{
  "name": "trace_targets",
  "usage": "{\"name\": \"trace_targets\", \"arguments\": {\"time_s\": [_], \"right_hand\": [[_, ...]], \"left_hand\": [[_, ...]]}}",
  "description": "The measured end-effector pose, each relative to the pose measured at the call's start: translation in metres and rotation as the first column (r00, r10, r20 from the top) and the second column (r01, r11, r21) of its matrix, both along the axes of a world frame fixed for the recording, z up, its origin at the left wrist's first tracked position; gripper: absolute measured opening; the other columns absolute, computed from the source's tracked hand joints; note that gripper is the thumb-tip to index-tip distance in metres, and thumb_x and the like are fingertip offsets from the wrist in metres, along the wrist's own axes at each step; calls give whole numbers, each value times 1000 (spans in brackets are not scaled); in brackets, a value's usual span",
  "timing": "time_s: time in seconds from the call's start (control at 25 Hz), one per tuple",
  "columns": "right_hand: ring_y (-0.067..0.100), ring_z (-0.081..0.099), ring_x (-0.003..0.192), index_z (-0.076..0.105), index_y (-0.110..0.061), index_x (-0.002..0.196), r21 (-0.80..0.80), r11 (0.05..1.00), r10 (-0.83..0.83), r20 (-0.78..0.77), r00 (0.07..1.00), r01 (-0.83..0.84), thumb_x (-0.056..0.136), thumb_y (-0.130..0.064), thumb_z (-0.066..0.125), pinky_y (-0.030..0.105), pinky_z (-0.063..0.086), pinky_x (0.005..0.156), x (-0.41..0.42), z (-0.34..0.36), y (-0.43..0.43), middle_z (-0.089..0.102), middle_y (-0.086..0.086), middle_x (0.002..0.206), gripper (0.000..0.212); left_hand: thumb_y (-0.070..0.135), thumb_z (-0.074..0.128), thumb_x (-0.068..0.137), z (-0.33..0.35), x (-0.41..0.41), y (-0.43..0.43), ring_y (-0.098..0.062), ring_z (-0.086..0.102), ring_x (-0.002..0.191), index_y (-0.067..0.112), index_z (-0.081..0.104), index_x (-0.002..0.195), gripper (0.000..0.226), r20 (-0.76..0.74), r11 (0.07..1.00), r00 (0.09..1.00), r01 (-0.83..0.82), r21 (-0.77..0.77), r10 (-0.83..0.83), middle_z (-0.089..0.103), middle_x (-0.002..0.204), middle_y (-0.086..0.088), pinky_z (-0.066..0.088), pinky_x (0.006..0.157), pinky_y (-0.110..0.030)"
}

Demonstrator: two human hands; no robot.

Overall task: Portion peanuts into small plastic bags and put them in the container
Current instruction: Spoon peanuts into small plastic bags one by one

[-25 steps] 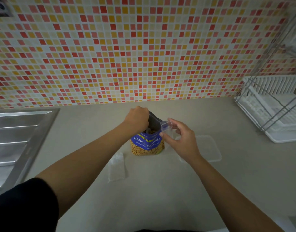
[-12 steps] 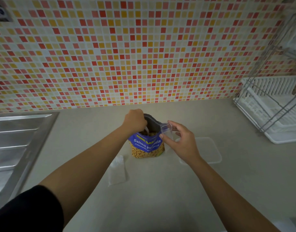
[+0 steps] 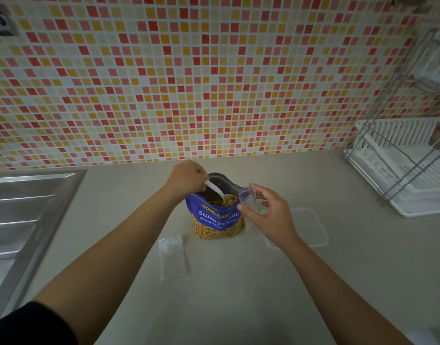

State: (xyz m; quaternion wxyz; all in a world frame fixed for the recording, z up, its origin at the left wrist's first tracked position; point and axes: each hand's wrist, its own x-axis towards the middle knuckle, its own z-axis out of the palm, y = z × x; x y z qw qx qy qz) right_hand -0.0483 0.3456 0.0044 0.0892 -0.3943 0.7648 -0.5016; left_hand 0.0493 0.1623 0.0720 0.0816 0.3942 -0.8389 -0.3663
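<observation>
steel sink (image 3: 27, 215) left — white dish rack (image 3: 400, 170) right, mosaic tiles (image 3: 189, 83) behind.

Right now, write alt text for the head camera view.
The left hand holds a white spoon in an open bag of salted peanuts; the right hand pinches a small clear bag beside its mouth. A clear container sits to the right.

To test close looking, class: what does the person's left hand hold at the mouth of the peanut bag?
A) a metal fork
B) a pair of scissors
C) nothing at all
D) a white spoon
D: the left hand grips a white spoon whose bowl dips into the peanuts in the open peanut bag, while the right hand holds a small clear bag beside it.
</observation>
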Motion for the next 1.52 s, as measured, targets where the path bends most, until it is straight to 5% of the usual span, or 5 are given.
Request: {"name": "trace_targets", "arguments": {"time_s": [0.4,0.8,1.12,1.32,1.52], "right_hand": [[6,56,102,55,-21,124,-2,1000,-11,-27,1000,11,73,-32,77,11,40,80,1,6,1,62,-7,113,57],[10,56,101,54,-18,125,97,995,19,-197,980,1,73,-38,74,29,51,83,9,19,-8,61,-5,112,59],[10,55,104,53,-21,127,220,975,41,-239,970,12,73,-46,71,25,49,80,11,31,-16,61,-6,117,62],[11,56,100,56,-20,123,178,984,15,-223,975,26,72,-45,72,27,49,81,10,33,-18,62,-5,114,59],[7,58,88,60,-21,116,48,997,-48,-134,990,55,72,-39,74,25,48,72,11,35,-21,63,-6,104,50]], "left_hand": [[3,45,93,-4,18,-17,-11,45,65,4,63,86,19,-73,965,983,-151,212,170,54,69,-3,39,56,-18],[7,41,96,-1,42,-36,-13,43,65,1,60,95,20,-105,946,968,-193,262,227,50,72,-5,38,60,-20],[12,46,95,35,38,-36,-12,44,66,4,60,95,16,-189,955,964,-136,262,189,50,74,-4,39,60,-19],[11,46,95,54,19,-22,-11,47,71,6,62,96,16,-128,993,991,-22,117,37,54,81,-4,39,62,-18],[16,45,96,94,-4,12,-10,50,71,9,64,100,20,-15,917,968,233,-323,-251,56,88,0,35,58,-15]]}}
